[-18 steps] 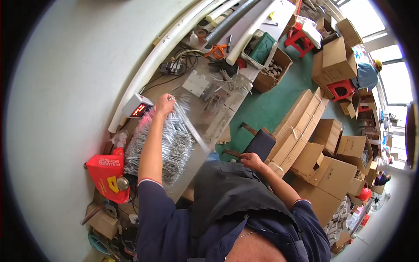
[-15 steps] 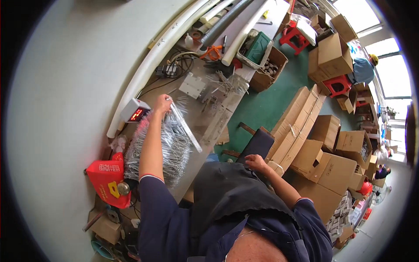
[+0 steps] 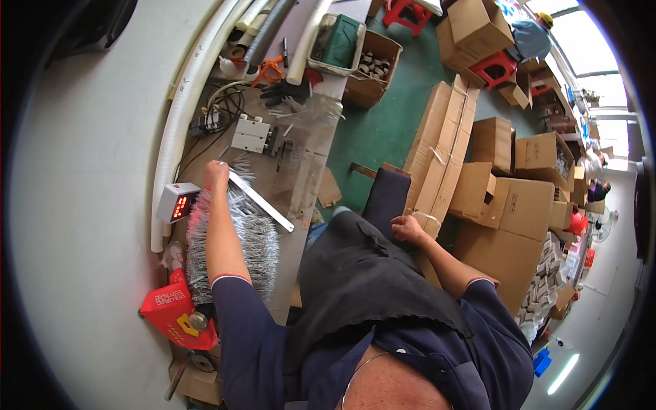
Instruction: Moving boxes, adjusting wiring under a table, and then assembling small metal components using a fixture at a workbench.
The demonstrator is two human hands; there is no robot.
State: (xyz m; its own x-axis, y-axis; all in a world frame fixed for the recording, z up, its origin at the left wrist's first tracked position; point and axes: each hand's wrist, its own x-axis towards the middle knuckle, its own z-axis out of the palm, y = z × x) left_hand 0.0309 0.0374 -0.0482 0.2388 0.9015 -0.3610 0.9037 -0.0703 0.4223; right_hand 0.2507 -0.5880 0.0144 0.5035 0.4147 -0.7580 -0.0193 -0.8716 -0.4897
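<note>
Shiny, perhaps metal bar (image 3: 261,199) in left hand (image 3: 215,175)

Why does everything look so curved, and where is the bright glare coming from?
Head view: the fisheye lens bends the white pipe and the stacked cardboard boxes toward a black rim; windows at upper right are blown out white; the centre stays fairly sharp.

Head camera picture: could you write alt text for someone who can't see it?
Seen from above, a seated person's left hand grips a long clear strip over a heap of thin metal pins on a cluttered workbench. The right hand rests closed at the lap, beside stacked cardboard boxes.
</note>
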